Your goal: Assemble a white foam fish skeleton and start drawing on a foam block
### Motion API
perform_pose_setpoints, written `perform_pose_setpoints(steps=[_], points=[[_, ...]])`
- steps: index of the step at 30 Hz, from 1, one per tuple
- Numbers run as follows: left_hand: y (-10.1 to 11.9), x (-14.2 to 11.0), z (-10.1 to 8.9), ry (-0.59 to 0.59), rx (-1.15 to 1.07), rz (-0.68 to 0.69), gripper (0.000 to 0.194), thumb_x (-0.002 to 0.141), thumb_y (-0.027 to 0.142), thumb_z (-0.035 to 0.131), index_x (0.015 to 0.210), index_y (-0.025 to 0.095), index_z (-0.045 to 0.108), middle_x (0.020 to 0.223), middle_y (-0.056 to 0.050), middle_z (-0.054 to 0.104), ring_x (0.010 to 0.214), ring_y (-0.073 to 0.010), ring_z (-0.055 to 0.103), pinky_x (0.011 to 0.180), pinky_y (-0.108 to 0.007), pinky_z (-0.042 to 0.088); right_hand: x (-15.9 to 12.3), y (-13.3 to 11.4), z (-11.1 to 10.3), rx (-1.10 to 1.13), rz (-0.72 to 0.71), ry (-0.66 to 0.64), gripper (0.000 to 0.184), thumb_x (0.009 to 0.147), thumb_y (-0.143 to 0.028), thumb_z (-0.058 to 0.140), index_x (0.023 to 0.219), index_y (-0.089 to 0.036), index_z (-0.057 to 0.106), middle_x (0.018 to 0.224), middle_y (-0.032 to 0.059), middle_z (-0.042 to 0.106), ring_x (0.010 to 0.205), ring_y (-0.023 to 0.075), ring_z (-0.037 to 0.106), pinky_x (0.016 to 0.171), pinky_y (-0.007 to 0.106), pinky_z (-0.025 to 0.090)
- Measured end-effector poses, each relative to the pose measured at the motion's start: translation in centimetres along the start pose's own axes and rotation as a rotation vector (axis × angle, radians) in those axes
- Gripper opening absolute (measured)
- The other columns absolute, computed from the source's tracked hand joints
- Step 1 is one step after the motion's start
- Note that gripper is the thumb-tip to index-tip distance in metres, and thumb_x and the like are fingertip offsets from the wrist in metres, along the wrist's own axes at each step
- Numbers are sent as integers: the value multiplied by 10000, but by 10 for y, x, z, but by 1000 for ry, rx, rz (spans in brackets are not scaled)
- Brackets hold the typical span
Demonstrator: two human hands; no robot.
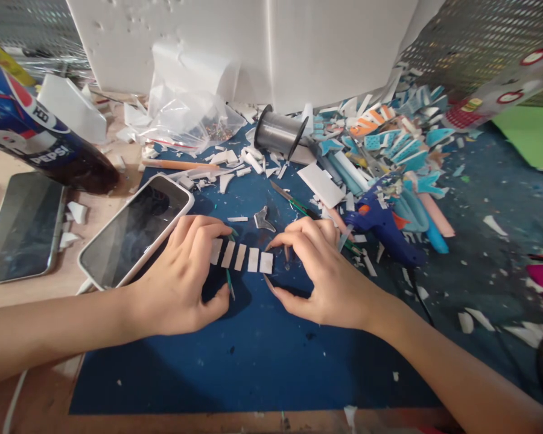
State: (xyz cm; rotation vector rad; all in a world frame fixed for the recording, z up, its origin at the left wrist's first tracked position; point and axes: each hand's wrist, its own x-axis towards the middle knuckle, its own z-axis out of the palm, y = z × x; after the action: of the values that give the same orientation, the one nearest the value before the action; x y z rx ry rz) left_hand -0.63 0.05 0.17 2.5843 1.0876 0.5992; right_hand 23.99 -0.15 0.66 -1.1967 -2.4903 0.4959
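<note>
Several small white rectangular pieces point(253, 260) lie in a row on the blue cutting mat point(271, 355). My left hand point(185, 277) is at the row's left end, fingers curved and thumb apart from them, partly hiding the leftmost piece. Facing it, my right hand point(319, 271) has its long-nailed thumb and forefinger spread at the right end, close to the last white piece point(266, 263); whether they touch it I cannot tell. Just beyond the row are a small grey tail-shaped piece point(264, 219) and a thin white strip point(238, 219). Neither hand visibly holds anything.
Left of the mat are a phone in a white case point(138, 232), a dark phone point(22, 226) and a Pepsi bottle point(45, 129). A craft knife point(294, 199), blue glue gun point(387, 226), wire spool point(279, 132) and many foam scraps point(389, 138) crowd the back and right.
</note>
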Motion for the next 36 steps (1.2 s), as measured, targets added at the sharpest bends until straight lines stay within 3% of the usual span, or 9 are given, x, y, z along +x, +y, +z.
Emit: perform_pose_setpoints(steps=[18, 36], points=[[2, 1, -1, 36, 89, -37, 403, 799, 237, 509, 1116, -1, 440, 1082, -209, 493, 1014, -339, 464, 875, -508, 439, 2, 0, 2, -13, 5, 17, 318, 844, -314, 575, 1118, -164, 514, 1005, 89, 482, 920, 247, 386, 877, 419, 340], [3, 1, -1, 34, 120, -34, 386, 813, 244, 502, 1120, 21, 428, 1082, -198, 484, 1009, -327, 456, 862, -498, 449, 3, -1, -2, -10, 40, -24, 303, 861, -307, 557, 1117, -149, 527, 998, 94, 476, 918, 248, 394, 827, 389, 345]])
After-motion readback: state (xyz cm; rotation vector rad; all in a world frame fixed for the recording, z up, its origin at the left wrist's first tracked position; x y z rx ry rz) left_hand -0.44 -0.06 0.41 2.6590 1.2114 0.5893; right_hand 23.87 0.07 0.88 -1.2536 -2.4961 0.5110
